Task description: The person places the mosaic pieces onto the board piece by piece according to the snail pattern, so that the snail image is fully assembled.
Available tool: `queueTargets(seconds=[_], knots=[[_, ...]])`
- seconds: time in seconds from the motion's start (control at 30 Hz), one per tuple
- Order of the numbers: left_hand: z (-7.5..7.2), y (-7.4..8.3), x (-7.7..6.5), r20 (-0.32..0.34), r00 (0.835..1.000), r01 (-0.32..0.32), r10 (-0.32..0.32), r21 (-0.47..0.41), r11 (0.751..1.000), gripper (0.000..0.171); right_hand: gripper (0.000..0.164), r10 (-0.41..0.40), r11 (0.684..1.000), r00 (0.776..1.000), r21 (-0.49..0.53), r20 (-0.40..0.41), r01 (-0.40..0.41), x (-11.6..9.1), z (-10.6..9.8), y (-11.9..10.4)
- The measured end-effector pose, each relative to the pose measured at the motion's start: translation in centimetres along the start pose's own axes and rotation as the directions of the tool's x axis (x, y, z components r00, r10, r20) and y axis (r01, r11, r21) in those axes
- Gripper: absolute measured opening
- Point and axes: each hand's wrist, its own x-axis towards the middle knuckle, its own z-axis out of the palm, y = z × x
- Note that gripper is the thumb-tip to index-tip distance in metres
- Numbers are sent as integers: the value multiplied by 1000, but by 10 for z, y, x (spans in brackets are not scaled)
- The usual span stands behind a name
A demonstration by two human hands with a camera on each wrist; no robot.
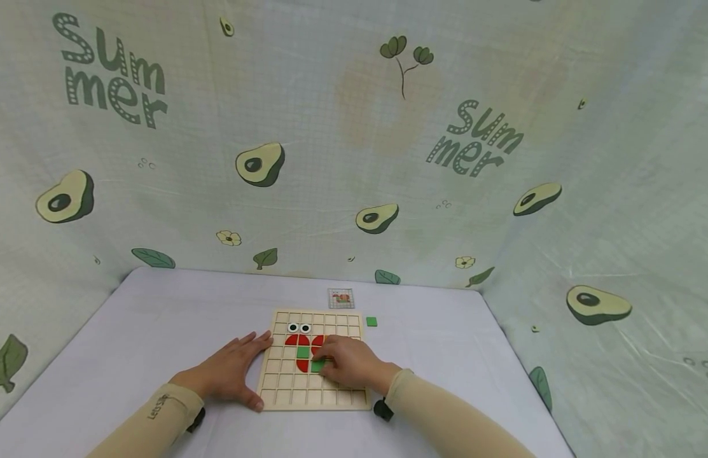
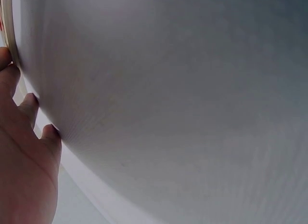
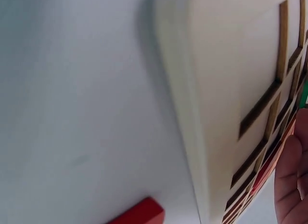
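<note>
A wooden grid board (image 1: 287, 397) lies on the table with coloured tiles in its squares. My left hand (image 1: 228, 372) is spread along the board's left side, fingertips at its upper left edge and thumb by the lower left corner. Over the board, the curled fingers of my right hand (image 1: 350, 362) pinch at a green square tile (image 1: 317, 367); the palm hides squares behind it. Around it are two eye tiles (image 1: 299, 328), red rounded tiles (image 1: 297, 341) and another green square (image 1: 303, 352). In the right wrist view, green (image 3: 303, 96) shows beside the fingertips.
A small picture card (image 1: 341, 298) lies behind the board. A loose green square (image 1: 371, 322) sits off the board's upper right side. In the right wrist view a red piece (image 3: 142, 213) lies on the table by the board. Patterned cloth (image 1: 308, 95) hangs around the table.
</note>
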Motion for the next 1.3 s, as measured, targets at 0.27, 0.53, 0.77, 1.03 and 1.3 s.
queueTargets(seconds=[0.27, 0.53, 0.77, 1.03, 1.3], knots=[[-2, 2, -1, -5, 1000, -6, 6, 1, 1000, 130, 24, -29, 999, 1000, 27, -10, 29, 0, -1, -1], [-2, 0, 0, -4, 1000, -24, 24, -3, 1000, 131, 22, -34, 999, 999, 14, -28, 35, 0, -1, 0], [-1, 0, 1, 2, 1000, -16, 16, -5, 1000, 131, 22, 20, 998, 1000, 57, -9, -20, -9, -9, 8], [-3, 2, 0, 4, 1000, -10, 10, -15, 1000, 131, 24, 131, 982, 991, 140, -16, -127, -31, -28, 41], [-1, 3, 0, 6, 1000, 0, 0, -15, 1000, 131, 28, 289, 951, 956, 133, -53, -280, -51, -39, 85]])
